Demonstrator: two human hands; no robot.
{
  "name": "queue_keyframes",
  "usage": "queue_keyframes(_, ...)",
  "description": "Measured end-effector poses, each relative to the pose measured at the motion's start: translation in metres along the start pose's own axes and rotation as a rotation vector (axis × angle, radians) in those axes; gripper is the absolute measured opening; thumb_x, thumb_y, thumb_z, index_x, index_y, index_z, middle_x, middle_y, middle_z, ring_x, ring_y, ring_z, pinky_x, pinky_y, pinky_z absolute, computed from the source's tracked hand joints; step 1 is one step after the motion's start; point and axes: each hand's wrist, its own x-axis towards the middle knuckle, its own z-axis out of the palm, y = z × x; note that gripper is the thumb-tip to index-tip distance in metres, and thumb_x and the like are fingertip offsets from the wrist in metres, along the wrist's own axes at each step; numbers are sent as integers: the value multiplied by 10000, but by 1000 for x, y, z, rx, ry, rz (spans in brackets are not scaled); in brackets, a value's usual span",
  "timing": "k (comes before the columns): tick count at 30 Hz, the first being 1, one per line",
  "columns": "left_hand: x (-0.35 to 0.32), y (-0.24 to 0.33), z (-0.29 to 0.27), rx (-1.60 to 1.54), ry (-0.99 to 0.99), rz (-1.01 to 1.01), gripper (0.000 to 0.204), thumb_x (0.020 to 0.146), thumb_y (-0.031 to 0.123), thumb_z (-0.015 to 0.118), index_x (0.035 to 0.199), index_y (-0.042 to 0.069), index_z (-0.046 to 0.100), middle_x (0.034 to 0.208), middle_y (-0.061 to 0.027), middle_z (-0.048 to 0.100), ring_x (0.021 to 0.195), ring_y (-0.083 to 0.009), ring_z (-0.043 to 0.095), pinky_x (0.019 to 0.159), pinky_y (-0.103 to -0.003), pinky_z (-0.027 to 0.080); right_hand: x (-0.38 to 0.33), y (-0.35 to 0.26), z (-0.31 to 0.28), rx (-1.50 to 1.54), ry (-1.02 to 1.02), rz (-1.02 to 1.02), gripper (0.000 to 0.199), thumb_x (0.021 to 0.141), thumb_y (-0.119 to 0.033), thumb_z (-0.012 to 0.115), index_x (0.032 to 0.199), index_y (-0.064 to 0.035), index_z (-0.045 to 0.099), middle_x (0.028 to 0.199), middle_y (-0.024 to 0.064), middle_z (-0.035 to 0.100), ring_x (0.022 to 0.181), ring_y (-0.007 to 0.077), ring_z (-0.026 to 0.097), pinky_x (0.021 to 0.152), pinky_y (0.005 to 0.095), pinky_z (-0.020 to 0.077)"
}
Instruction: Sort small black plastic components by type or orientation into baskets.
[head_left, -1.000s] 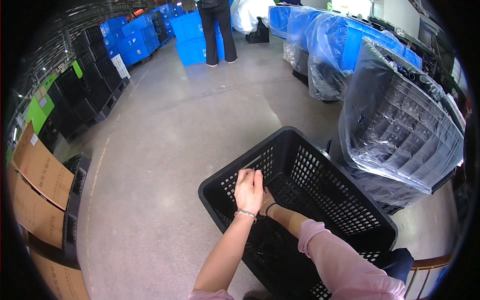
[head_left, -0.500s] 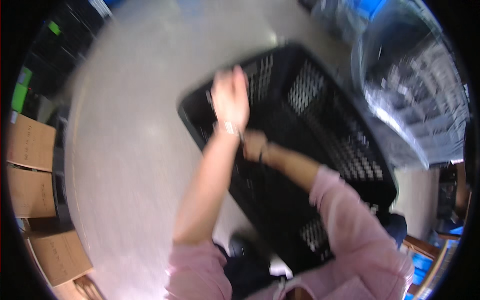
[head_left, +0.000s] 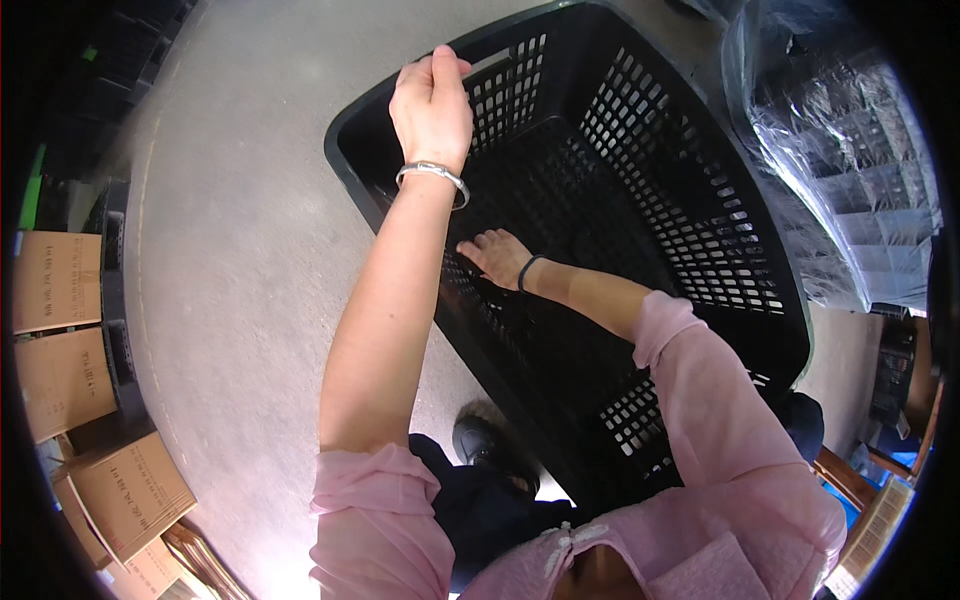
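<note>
A large black plastic crate with slotted walls lies in front of me, its open side facing up toward me; I see no goods inside. My left hand is closed over the rim at its far left end, beside a handle slot, and a silver bracelet is on that wrist. Over the crate's left side, my right hand has its fingers apart and holds nothing. It reaches to the inner face of the left wall; whether it presses on that wall I cannot tell. A dark band circles this wrist.
Brown cardboard boxes are stacked along the left, near black crates. At the right stands a bulky load in clear plastic wrap, close to the crate. My shoe rests on the grey floor beside the crate's left side.
The crate's far end has shifted up in the view and slightly left, with my left hand on its rim. My right hand has risen slightly, and its fingers now show spread.
</note>
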Motion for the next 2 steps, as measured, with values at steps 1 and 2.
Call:
queue_keyframes(1, 1, 0, 0, 2, 3, -4, 386, 834, 381, 446, 808, 53, 647, 699, -57, 580, 613, -100, 487, 589, -234, 392, 0, 8, -7, 455, -69, 200, 702, 659, -238, 659, 1252, -140, 299, 1056, 112, 518, 1039, 284, 464, 885, 357, 355)
queue_keyframes(2, 1, 0, -1, 8, 7, -11, 395, 832, 394, 443, 811, 58, 649, 702, -60, 583, 615, -99, 491, 592, -236, 397, 0, 16, -21, 915, -141, 393, 738, 687, -315, 658, 1283, -164, 249, 1141, 110, 496, 1134, 297, 413, 927, 370, 324)
